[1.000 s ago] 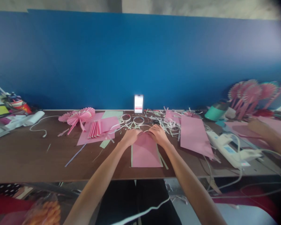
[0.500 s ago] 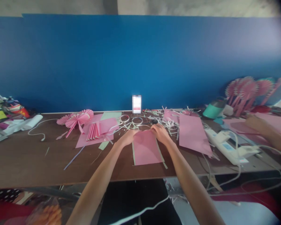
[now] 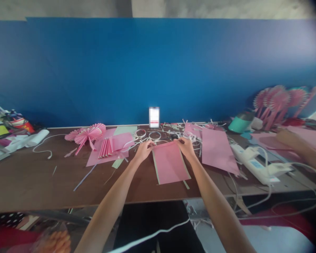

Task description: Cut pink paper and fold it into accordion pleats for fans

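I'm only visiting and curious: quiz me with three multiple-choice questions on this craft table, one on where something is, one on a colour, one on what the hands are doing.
1. Where does the glue gun lie?
A. right of the hands
B. far left end
C. on the floor

2. What colour is the sheet of paper between the hands?
A. yellow
B. pink
C. black

3. How is that sheet held?
A. untouched
C. crumpled in one fist
B. pinched at both far corners

Answers:
1 A, it rests by the cables on the right.
2 B, plainly pink.
3 B, the left hand and right hand each grip a corner.
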A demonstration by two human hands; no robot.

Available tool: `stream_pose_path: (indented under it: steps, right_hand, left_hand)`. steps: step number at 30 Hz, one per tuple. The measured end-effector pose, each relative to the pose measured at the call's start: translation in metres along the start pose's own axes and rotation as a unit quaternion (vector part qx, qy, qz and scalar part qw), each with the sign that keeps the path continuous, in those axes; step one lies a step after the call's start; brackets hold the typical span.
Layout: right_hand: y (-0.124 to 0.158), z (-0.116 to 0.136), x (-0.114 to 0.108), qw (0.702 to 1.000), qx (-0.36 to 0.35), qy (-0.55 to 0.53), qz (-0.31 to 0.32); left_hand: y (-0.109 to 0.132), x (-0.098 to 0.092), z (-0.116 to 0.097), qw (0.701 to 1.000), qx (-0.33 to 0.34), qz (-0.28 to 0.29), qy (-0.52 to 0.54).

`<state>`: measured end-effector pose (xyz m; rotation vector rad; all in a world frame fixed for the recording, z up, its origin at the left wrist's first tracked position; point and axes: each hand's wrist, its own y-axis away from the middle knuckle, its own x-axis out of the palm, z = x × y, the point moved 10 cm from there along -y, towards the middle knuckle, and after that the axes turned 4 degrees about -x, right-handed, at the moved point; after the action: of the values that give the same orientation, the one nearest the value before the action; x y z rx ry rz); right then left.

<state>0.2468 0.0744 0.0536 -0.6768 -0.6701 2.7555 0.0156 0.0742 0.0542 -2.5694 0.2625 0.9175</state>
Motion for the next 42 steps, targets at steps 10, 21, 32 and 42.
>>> stream_pose_path:
  steps: [10,21,32,42]
  right_hand:
    - [0.006,0.007,0.014,0.999,-0.006,-0.029,0.024]
    - [0.016,0.033,0.039,0.992,-0.026,-0.091,0.084]
    - [0.020,0.045,0.051,0.974,-0.078,-0.129,0.167]
    - [0.022,0.050,0.048,0.982,-0.087,-0.063,0.156]
  left_hand:
    - [0.008,-0.008,-0.012,0.985,0.051,-0.062,-0.154]
    - [0.019,0.041,-0.059,0.937,0.094,-0.011,-0.336]
    - [0.019,0.027,-0.043,0.943,-0.031,0.017,-0.330]
    - [0.020,0.034,-0.030,0.952,-0.017,0.104,-0.289]
